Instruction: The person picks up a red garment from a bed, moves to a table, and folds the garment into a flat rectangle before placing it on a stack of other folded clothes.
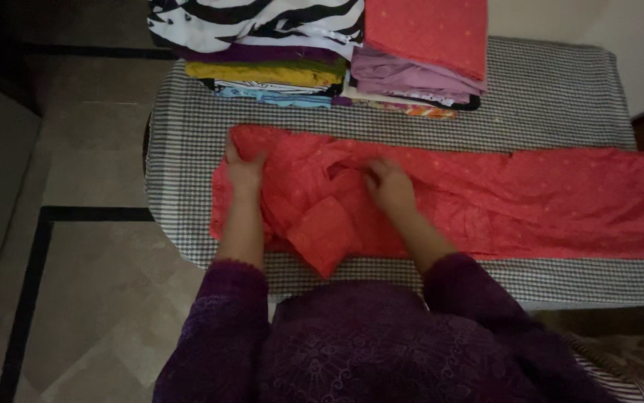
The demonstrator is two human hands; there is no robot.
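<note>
A long red garment with small pale dots lies spread across a board covered in black-and-white check cloth. Its left end is bunched and partly folded. My left hand rests on the garment's far left end, fingers pressed into the cloth. My right hand presses on the bunched folds near the middle. A folded corner of the red cloth points toward me between my arms. Purple sleeves cover both my forearms.
Two stacks of folded clothes stand at the board's far edge: one topped by a black-and-white striped piece, one topped by a red piece. Tiled floor with dark lines lies to the left.
</note>
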